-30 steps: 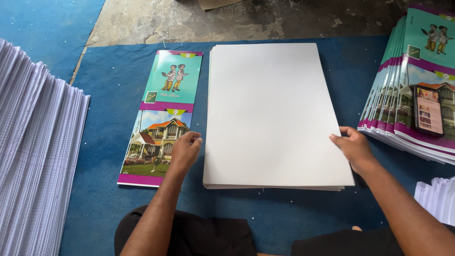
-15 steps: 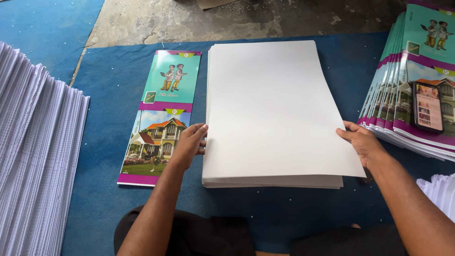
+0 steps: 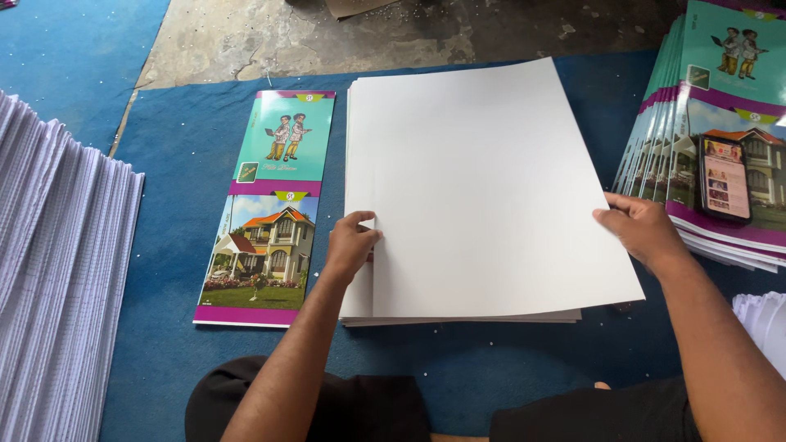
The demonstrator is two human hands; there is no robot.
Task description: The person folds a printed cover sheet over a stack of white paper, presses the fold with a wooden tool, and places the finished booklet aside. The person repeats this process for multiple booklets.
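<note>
Left hand (image 3: 352,244): we curl our fingers, thumb out to the right, pinching at a sheet edge.
Right hand (image 3: 643,229): we bend our fingers leftward, gripping an edge, knuckles up.
Left arm: bare, it runs up from the lower middle.
Right arm: bare, it comes in from the lower right corner.

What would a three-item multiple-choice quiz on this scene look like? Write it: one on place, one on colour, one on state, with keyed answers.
1. Where does the phone lie?
A. on the printed-cover pile at right
B. on the blue mat
C. on the white sheets

2. What colour is the mat?
A. green
B. blue
C. red

3. How does the top white sheet sit?
A. rolled up
B. folded in half
C. skewed off the stack, both hands on its edges

Answers: A, it rests on the cover pile; B, blue shows around everything; C, left hand and right hand grip its sides.
</note>
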